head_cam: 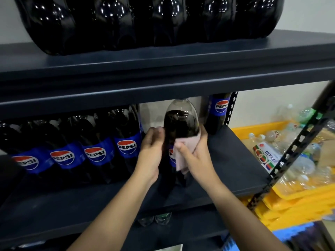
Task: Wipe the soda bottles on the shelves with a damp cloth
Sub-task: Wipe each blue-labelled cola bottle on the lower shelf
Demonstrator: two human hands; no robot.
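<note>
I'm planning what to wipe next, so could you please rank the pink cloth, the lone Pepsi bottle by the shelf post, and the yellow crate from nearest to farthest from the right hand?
From the right hand, in the head view:
1. Pink cloth: in its grip, against the held bottle.
2. Lone Pepsi bottle: farther back, to the right, by the shelf post.
3. Yellow crate: beyond the shelf, far right.

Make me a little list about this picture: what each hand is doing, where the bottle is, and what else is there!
left hand: grips the side of the bottle
right hand: presses the pink cloth around the bottle
bottle: upright on the middle shelf, dark soda inside
neighbours: row of Pepsi bottles to its left
beside the shelf: yellow crate with empty plastic bottles
</note>
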